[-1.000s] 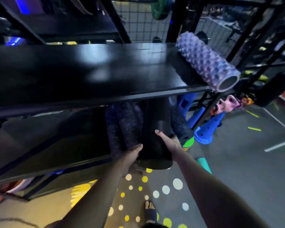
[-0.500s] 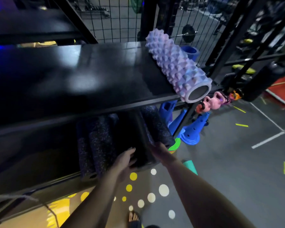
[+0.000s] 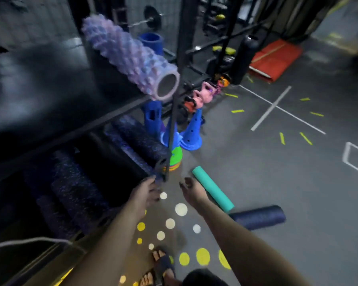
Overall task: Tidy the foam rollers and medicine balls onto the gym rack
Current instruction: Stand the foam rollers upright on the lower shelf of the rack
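Nearest to me, two sandalled feet (image 3: pixel 162 265) stand on grey floor among flat yellow and white dots (image 3: pixel 181 209). Left hand (image 3: pixel 145 193): released, fingers loosely extended toward the near end of the black roller (image 3: pixel 112 159); blur prevents me from confirming contact. Right hand (image 3: pixel 191 189): released, fingers loosely curled, holding nothing, just beside the teal roller (image 3: pixel 212 188). That roller is a smooth, slim cylinder lying on the floor, with its long axis diagonal and its far end pointing toward the corner of the rack (image 3: pixel 172 124). Near its close end lies a navy roller (image 3: pixel 258 216), thicker and matt, its axis running nearly across my view. On the rack's lower level the black roller, smooth-skinned, lies between speckled rollers (image 3: pixel 77 193) of grainy dark foam. All are side by side, axes running front to back, round ends toward me. Above, the upper shelf (image 3: pixel 39 83) is glossy black. On it rests a lilac roller (image 3: pixel 130 56), knobbly and hollow-cored, lying diagonally with its open end overhanging the front right corner. Beyond the rack post I note stacked bright disc markers (image 3: pixel 175 159), perforated blue cones (image 3: pixel 191 135), a row of pink kettlebells (image 3: pixel 205 93) and, farthest, a red mat (image 3: pixel 275 58).
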`<state>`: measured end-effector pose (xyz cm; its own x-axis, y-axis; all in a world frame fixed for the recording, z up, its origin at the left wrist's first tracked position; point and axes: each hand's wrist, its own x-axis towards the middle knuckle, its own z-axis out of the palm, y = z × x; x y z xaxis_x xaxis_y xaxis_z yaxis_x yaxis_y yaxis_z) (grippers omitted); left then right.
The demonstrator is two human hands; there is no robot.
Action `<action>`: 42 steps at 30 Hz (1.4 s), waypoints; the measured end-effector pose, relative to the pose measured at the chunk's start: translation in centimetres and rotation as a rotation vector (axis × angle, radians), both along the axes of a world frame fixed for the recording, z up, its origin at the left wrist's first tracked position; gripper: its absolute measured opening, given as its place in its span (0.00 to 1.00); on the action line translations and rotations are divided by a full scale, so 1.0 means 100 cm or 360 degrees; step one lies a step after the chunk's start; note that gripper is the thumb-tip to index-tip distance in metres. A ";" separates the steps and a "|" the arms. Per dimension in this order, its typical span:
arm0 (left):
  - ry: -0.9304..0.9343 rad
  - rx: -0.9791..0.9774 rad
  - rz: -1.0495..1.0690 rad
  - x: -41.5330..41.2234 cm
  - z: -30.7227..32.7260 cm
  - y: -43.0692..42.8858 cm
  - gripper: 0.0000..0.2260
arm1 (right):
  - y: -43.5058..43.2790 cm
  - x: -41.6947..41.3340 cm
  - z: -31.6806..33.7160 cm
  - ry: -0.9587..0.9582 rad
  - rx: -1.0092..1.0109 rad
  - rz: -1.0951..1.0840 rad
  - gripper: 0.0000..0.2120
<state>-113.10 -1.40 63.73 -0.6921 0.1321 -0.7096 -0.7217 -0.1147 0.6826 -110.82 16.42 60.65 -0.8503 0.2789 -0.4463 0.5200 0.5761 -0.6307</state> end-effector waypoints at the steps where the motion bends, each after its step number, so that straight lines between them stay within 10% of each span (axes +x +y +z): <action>1: 0.0004 0.0006 -0.0088 0.002 -0.004 0.019 0.09 | 0.018 0.016 -0.001 -0.0020 -0.0010 -0.0093 0.20; 23: -0.0349 -0.0501 -0.1157 0.070 -0.192 0.539 0.08 | 0.503 0.231 -0.192 -0.0548 -0.0665 -0.1404 0.19; 27: -0.0312 -0.0560 -0.1229 0.059 -0.277 0.619 0.10 | 0.558 0.226 -0.272 -0.0565 -0.1086 -0.1768 0.14; 36: 0.0044 -0.0949 -0.1522 0.021 -0.606 0.686 0.20 | 0.589 0.164 -0.592 -0.0596 -0.1266 -0.1840 0.50; 42: 0.0103 -0.1120 -0.1828 0.007 -0.777 0.671 0.26 | 0.573 0.148 -0.751 -0.0442 -0.1706 -0.1918 0.42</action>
